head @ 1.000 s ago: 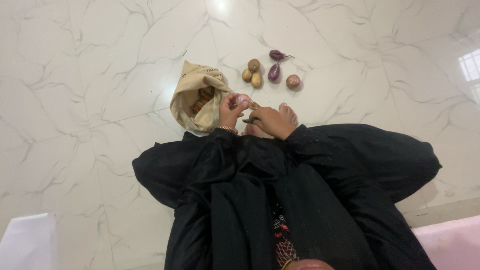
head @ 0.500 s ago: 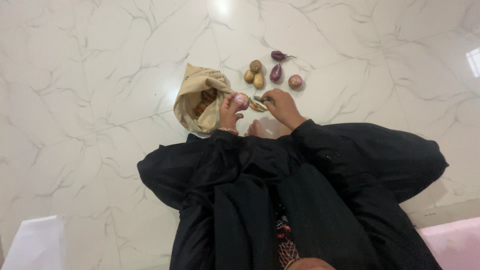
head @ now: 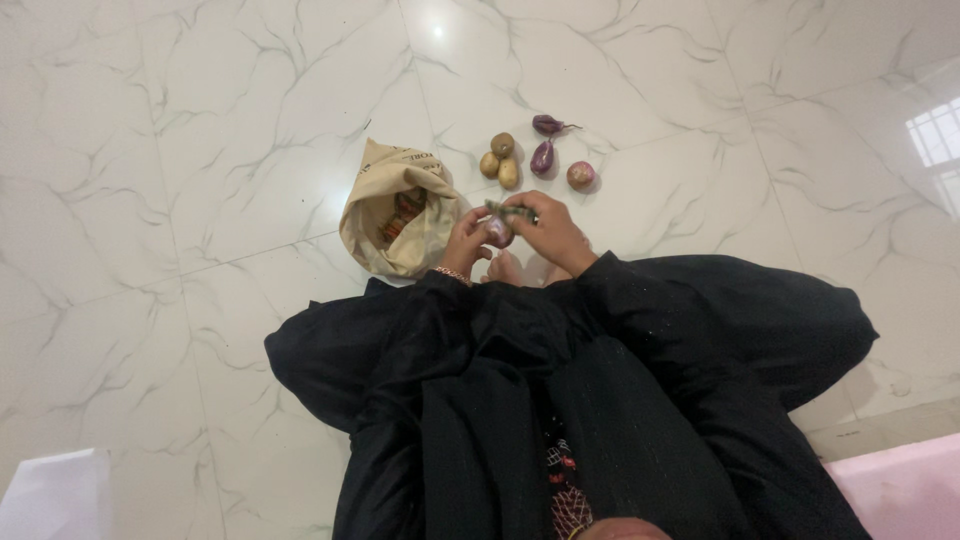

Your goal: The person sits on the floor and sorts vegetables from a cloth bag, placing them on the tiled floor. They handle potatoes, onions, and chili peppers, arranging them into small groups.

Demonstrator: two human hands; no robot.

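1. Seated on a white marble floor [head: 200,150], black robe spread wide across the near half. Plenty of bare tile on the left, right and far sides; a pink edge [head: 900,480] cuts in at the near right corner and something white [head: 50,490] at the near left.
2. Left hand [head: 467,243] is curled around a small purple onion [head: 497,232], fingers wrapped underneath, held up off the floor just in front of the robe.
3. Right hand [head: 552,232] is closed on a small dark tool [head: 510,211], can't tell what kind exactly. It lies roughly left-right across the top of the onion, tip toward the left.
4. Onion is roundish, so no real long axis I can make out.
5. Tan cloth bag [head: 395,205] sits just left of the hands, mouth open toward them.
6. Far side of the hands: three potatoes [head: 500,160], two small purple eggplants [head: 545,145], another onion [head: 580,176], all clustered but apart from the hands.
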